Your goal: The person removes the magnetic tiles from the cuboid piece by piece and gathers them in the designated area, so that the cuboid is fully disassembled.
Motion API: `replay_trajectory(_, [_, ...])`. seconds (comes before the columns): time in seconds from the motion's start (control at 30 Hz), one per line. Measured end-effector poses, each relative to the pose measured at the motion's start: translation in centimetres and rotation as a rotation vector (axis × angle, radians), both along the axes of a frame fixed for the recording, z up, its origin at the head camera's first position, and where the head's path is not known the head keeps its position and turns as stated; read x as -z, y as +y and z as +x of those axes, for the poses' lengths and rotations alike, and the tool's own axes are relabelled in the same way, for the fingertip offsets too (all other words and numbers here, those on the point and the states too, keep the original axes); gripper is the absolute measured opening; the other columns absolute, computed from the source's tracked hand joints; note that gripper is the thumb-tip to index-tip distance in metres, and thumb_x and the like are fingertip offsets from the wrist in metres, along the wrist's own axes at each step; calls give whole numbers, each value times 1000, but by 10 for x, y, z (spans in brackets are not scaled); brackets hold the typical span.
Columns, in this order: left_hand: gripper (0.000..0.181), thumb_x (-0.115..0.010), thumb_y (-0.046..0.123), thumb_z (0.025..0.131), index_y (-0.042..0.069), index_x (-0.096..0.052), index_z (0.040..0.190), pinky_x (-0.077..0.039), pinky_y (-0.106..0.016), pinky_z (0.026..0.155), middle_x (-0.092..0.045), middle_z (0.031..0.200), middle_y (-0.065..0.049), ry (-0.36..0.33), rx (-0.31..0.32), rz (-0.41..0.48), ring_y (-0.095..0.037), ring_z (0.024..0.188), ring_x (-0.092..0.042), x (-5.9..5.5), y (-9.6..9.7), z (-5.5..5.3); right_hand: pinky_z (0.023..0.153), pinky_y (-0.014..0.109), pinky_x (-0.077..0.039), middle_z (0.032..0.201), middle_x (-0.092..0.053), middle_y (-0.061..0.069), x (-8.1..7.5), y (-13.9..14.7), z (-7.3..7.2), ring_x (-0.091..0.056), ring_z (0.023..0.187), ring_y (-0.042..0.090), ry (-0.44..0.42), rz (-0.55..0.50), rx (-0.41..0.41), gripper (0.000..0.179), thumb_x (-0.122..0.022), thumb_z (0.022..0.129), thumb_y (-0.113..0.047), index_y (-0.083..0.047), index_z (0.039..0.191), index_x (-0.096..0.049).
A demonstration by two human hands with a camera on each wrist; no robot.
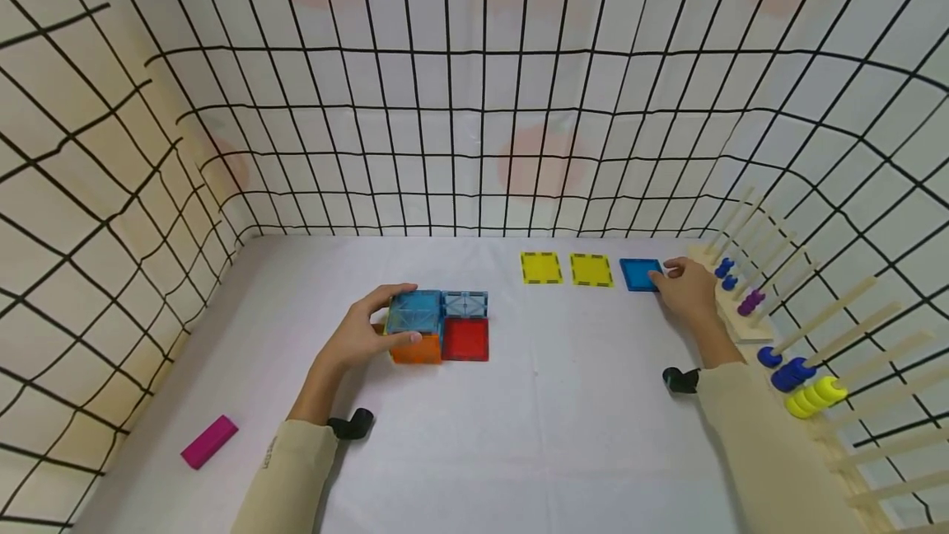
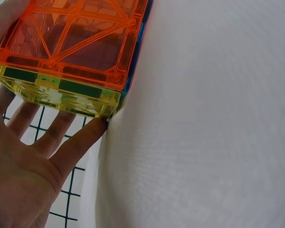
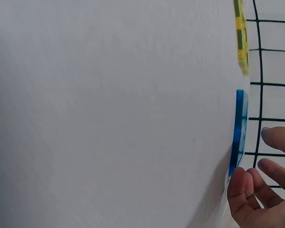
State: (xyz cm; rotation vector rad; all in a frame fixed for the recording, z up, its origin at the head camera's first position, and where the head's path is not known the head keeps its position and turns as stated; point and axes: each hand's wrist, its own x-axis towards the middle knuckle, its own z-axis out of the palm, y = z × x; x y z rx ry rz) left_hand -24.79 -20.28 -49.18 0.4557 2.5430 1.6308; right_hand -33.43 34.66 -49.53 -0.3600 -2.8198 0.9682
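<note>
My left hand [image 1: 363, 332] holds a cube of translucent magnetic tiles, its thumb on the orange front tile [image 1: 417, 349] and its fingers behind. The cube has a light-blue top [image 1: 413, 311] and a yellow side [image 2: 57, 92], along which the fingers spread in the left wrist view. Joined at the cube's right are a pale-blue upright tile [image 1: 465, 305] and a red tile [image 1: 466, 340] lying flat. My right hand [image 1: 688, 291] is at the right edge of a flat blue magnetic tile [image 1: 638, 274], thumb tip right at that edge, other fingers loosely bent.
Two yellow tiles [image 1: 541, 268] lie left of the blue one at the table's back. A wooden peg rack [image 1: 749, 328] with coloured beads lines the right side. A magenta block [image 1: 210, 442] lies at front left. Black wire grid [image 1: 482, 114] encloses the table.
</note>
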Motion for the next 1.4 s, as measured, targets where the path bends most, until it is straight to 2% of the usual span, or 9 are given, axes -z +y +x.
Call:
replay_trajectory(0.2, [75, -89, 33, 80, 38, -53, 146, -54, -58, 103, -48, 156, 3, 15, -4, -21, -37, 140, -44, 0, 0, 0, 91, 53, -55, 122, -67, 25, -9, -20, 15, -64, 109, 40, 90, -10, -96, 52, -63, 102, -39, 1, 136, -59])
replay_trajectory(0.4, [79, -89, 33, 81, 29, -52, 150, -53, -59, 103, -47, 156, 3, 24, -1, -26, -38, 141, -44, 0, 1, -1, 76, 35, -58, 117, -71, 18, -23, -52, 31, -68, 102, 36, 150, -57, -230, 51, -67, 100, -41, -5, 135, -62])
replay_trajectory(0.53, [80, -89, 33, 81, 25, -51, 151, -53, -60, 103, -47, 156, 2, 28, 5, -22, -38, 141, -44, 1, 1, -1, 76, 28, -58, 116, -72, 14, -26, -76, 40, -69, 103, 33, 150, -110, -298, 49, -70, 98, -42, -8, 132, -65])
replay_trajectory(0.77, [80, -89, 33, 81, 24, -51, 151, -53, -59, 103, -48, 156, 4, 28, 25, -15, -37, 141, -43, 1, 0, 1, 89, 41, -62, 125, -68, 9, -34, -128, 57, -64, 114, 31, 49, -216, -403, 51, -74, 93, -48, -16, 132, -66])
replay_trajectory(0.93, [78, -88, 31, 82, 23, -52, 151, -54, -60, 102, -48, 155, 3, 45, 34, 5, -37, 140, -44, -1, -1, 1, 96, 45, -58, 127, -68, 9, -36, -164, 63, -66, 110, 26, 54, -262, -503, 48, -76, 92, -46, -19, 131, -67])
replay_trajectory(1.1, [76, -88, 32, 82, 29, -53, 149, -53, -61, 102, -48, 156, 3, 51, 31, -10, -38, 141, -44, 0, -1, 1, 92, 40, -57, 128, -69, 12, -31, -192, 63, -66, 107, 24, 69, -295, -587, 44, -77, 93, -39, -19, 132, -68])
replay_trajectory(1.3, [77, -87, 33, 83, 26, -52, 151, -55, -56, 102, -48, 156, 4, 46, 28, -21, -36, 141, -44, 1, 1, 0, 88, 37, -55, 124, -69, 12, -26, -211, 62, -64, 107, 24, 82, -320, -615, 46, -78, 93, -36, -17, 133, -68])
replay_trajectory(1.4, [77, -88, 33, 82, 28, -52, 150, -55, -56, 102, -48, 155, 5, 43, 22, -25, -36, 140, -44, -1, 0, 1, 88, 37, -56, 123, -69, 12, -25, -218, 60, -64, 106, 24, 87, -336, -629, 44, -77, 93, -35, -17, 132, -68])
